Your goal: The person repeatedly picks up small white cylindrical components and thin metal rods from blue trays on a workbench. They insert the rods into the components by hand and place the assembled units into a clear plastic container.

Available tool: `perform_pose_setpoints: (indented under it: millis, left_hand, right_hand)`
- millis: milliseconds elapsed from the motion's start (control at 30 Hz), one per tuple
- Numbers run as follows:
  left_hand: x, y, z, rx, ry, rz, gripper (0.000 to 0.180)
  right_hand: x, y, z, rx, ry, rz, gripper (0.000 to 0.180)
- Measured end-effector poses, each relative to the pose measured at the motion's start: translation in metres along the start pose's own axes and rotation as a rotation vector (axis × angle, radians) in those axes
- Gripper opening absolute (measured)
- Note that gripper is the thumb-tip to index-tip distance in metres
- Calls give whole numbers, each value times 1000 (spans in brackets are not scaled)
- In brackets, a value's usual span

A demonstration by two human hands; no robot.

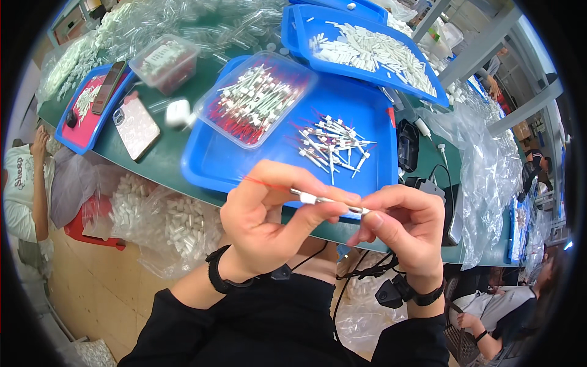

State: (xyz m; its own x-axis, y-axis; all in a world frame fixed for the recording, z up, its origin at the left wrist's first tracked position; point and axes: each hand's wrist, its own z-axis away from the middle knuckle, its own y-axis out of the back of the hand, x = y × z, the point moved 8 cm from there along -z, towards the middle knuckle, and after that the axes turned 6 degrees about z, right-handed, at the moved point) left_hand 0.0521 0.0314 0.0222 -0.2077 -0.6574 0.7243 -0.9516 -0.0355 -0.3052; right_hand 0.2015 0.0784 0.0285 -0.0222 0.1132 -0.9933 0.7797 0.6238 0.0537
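Above the table's near edge, I hold a slim wired part (pixel 308 198) between both hands. It has a white collar, a narrow metal-looking shaft and a thin red wire trailing off to the left. My left hand (pixel 260 223) pinches it near its middle with thumb and fingers. At its right end, my right hand (pixel 406 226) grips the pale tip between thumb and forefinger. Fingertips hide part of the shaft. Just beyond my hands, a loose pile of similar white-and-red parts (pixel 333 144) lies in a blue tray (pixel 235 160).
A clear tub (pixel 260 142) of similar parts rests in that tray. Behind it, another blue tray (pixel 296 52) holds many small white tubes. To the left are a phone (pixel 136 128), a clear box (pixel 165 64) and a small blue-rimmed tray (pixel 79 145). Other people sit at both sides.
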Motion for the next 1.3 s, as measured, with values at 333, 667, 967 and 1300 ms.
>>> perform_pose_setpoints:
  millis: [333, 667, 967, 1300]
  left_hand:
    - [-22, 11, -4, -42, 249, 130, 29]
    - [-15, 19, -5, -41, 226, -24, 16]
    - [-15, 26, -11, -191, 171, -222, 23]
    - [-18, 83, -67, -205, 145, -1144, 30]
  right_hand:
    - [-8, 8, -4, 293, 156, 534, 10]
    - [-37, -18, -8, 224, 635, 938, 17]
    - [-23, -27, -24, 94, 586, 956, 23]
    - [-20, 73, -138, 285, 235, 1145, 36]
